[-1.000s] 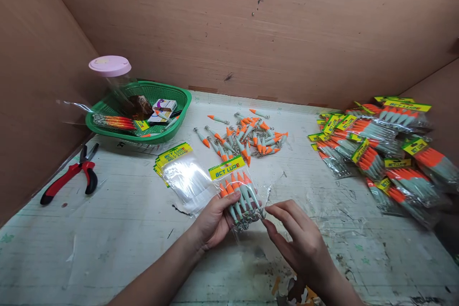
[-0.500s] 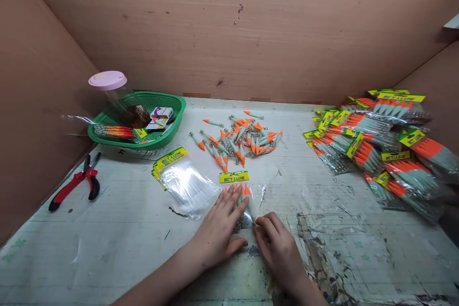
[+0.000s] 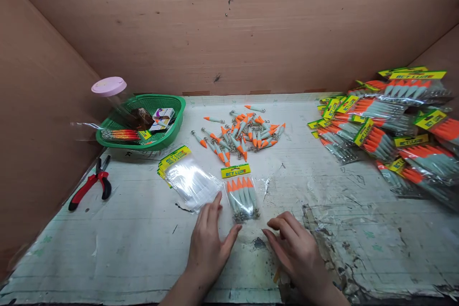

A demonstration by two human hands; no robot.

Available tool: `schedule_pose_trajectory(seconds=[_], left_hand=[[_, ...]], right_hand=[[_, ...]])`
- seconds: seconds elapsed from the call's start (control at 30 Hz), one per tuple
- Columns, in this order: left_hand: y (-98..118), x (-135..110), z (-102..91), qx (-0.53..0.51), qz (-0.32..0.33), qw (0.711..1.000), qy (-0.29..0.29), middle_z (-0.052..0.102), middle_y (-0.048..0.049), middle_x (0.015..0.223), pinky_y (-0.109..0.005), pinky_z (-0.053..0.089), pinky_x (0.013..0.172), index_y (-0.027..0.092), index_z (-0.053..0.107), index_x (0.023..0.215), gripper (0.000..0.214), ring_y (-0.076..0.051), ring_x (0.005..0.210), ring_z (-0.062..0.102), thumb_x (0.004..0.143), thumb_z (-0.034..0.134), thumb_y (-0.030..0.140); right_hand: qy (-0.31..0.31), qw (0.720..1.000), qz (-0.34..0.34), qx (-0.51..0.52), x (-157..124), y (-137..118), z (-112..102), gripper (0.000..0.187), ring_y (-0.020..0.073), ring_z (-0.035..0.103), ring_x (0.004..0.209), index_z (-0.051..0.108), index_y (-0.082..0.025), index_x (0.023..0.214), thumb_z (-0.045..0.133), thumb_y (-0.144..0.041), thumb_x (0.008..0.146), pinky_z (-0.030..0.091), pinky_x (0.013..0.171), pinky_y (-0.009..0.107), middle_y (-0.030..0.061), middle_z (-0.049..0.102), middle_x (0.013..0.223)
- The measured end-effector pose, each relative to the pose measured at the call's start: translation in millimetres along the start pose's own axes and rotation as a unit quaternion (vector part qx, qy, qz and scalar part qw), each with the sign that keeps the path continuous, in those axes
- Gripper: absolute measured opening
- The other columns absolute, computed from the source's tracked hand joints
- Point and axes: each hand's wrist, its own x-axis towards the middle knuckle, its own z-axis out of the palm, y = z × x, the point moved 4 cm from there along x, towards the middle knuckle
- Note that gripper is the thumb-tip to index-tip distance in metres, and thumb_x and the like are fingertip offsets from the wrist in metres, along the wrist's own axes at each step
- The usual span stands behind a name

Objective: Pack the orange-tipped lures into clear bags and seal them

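Note:
A clear bag of fishing lures (image 3: 242, 193) lies flat on the table in front of me, its yellow-green header at the far end. The lures inside stand side by side, orange tips toward the header and hooks toward me. My left hand (image 3: 210, 241) is off the bag, just to its near left, thumb and fingers apart, holding nothing. To the near right of the bag is my right hand (image 3: 296, 246), with a gap between its thumb and index finger and nothing between them. Past the bag lies a heap of loose lures (image 3: 242, 136).
Flat clear bags with yellow headers (image 3: 190, 179) lie stacked to the left. Farther left are red-handled pliers (image 3: 89, 186) and a green basket (image 3: 172, 131) with a pink-lidded cup (image 3: 109, 86). Filled lure packs (image 3: 380, 129) pile up at right. Wooden walls (image 3: 279, 33) enclose the table.
My left hand has lifted off the lure bag and drawn back to its left. My right hand has let go of the bag's lower corner and moved right. The view has shifted slightly.

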Motion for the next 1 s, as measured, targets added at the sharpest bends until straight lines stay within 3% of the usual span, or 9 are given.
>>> schedule_pose_trajectory(seconds=[0.17, 0.3, 0.4, 0.5, 0.6, 0.7, 0.83, 0.93, 1.0], left_hand=[[-14.1, -16.2, 15.6, -0.262, -0.210, 0.939, -0.074, 0.060, 0.0019, 0.066, -0.028, 0.050, 0.055, 0.010, 0.034, 0.130, 0.062, -0.013, 0.054, 0.059, 0.077, 0.057, 0.032], [-18.5, -11.9, 20.4, -0.373, -0.284, 0.880, -0.072, 0.058, 0.0056, 0.061, -0.026, 0.049, 0.055, 0.010, 0.032, 0.128, 0.071, -0.012, 0.052, 0.058, 0.068, 0.064, 0.030], [-17.5, -11.2, 19.1, -0.384, -0.297, 0.872, -0.066, 0.058, 0.0066, 0.059, -0.025, 0.048, 0.053, 0.010, 0.033, 0.127, 0.072, -0.011, 0.051, 0.057, 0.065, 0.065, 0.028], [-15.6, -12.2, 18.2, -0.355, -0.279, 0.891, -0.049, 0.057, 0.0074, 0.058, -0.023, 0.047, 0.052, 0.012, 0.035, 0.125, 0.066, -0.011, 0.050, 0.057, 0.067, 0.063, 0.027], [-14.6, -13.4, 18.9, -0.318, -0.260, 0.911, -0.026, 0.056, 0.0080, 0.059, -0.023, 0.047, 0.053, 0.014, 0.037, 0.123, 0.060, -0.011, 0.051, 0.058, 0.070, 0.061, 0.027], [-14.2, -16.1, 20.3, -0.309, -0.242, 0.919, -0.040, 0.055, 0.0067, 0.062, -0.024, 0.049, 0.055, 0.015, 0.037, 0.122, 0.053, -0.012, 0.055, 0.061, 0.074, 0.058, 0.027], [-15.0, -19.9, 6.8, -0.224, -0.122, 0.965, -0.060, 0.059, -0.0016, 0.079, -0.027, 0.052, 0.052, 0.016, 0.041, 0.123, 0.039, -0.013, 0.057, 0.061, 0.085, 0.045, 0.025], [-9.6, -15.2, -12.8, -0.024, 0.114, 0.993, -0.034, 0.061, -0.0111, 0.102, -0.032, 0.055, 0.067, 0.019, 0.045, 0.128, 0.045, -0.017, 0.081, 0.064, 0.084, 0.041, 0.010], [-3.4, -9.6, -18.7, 0.086, 0.293, 0.952, -0.034, 0.063, -0.0127, 0.109, -0.038, 0.054, 0.079, 0.021, 0.050, 0.125, 0.046, -0.021, 0.095, 0.062, 0.083, 0.042, 0.004]], right_hand=[[-0.082, 0.993, -0.055, 0.058, -4.7, -18.7, 28.6, 0.019, 0.0159, 0.059, 0.076, 0.056, -0.019, 0.094, 0.042, -0.009, 0.088, 0.051, 0.065, 0.025, 0.0058, 0.060, 0.084], [-0.128, 0.991, -0.006, 0.032, -5.0, -8.7, 56.3, 0.012, 0.0175, 0.056, 0.072, 0.054, -0.018, 0.083, 0.048, -0.009, 0.084, 0.049, 0.061, 0.028, 0.0046, 0.057, 0.078], [-0.151, 0.988, 0.005, 0.033, -2.7, -7.9, 60.9, 0.011, 0.0177, 0.054, 0.071, 0.051, -0.019, 0.077, 0.048, -0.010, 0.083, 0.047, 0.059, 0.028, 0.0047, 0.056, 0.078], [-0.158, 0.983, 0.001, 0.097, -0.8, -13.3, 47.4, 0.014, 0.0165, 0.052, 0.068, 0.050, -0.019, 0.074, 0.044, -0.015, 0.086, 0.045, 0.058, 0.027, 0.0039, 0.054, 0.075], [-0.134, 0.953, 0.120, 0.244, -5.5, 6.8, 17.2, 0.017, 0.0139, 0.051, 0.063, 0.048, -0.020, 0.075, 0.044, -0.027, 0.090, 0.044, 0.056, 0.024, 0.0010, 0.051, 0.070], [0.033, 0.922, 0.254, 0.290, -17.9, 60.6, -30.9, 0.020, 0.0137, 0.048, 0.053, 0.050, -0.021, 0.083, 0.046, -0.040, 0.089, 0.044, 0.049, 0.026, -0.0011, 0.049, 0.062], [0.189, 0.952, 0.237, -0.052, -28.1, 109.8, -92.3, 0.022, 0.0199, 0.054, 0.062, 0.057, -0.019, 0.084, 0.051, -0.040, 0.084, 0.047, 0.055, 0.034, 0.0071, 0.057, 0.072], [0.112, 0.962, 0.026, -0.249, -15.7, 89.4, -87.8, 0.024, 0.0257, 0.057, 0.083, 0.062, -0.017, 0.102, 0.047, -0.027, 0.087, 0.050, 0.070, 0.041, 0.0143, 0.061, 0.091], [0.002, 0.959, -0.147, -0.241, -6.6, 61.3, -60.1, 0.030, 0.0248, 0.057, 0.093, 0.058, -0.018, 0.116, 0.046, -0.018, 0.088, 0.051, 0.076, 0.040, 0.0132, 0.063, 0.104]])
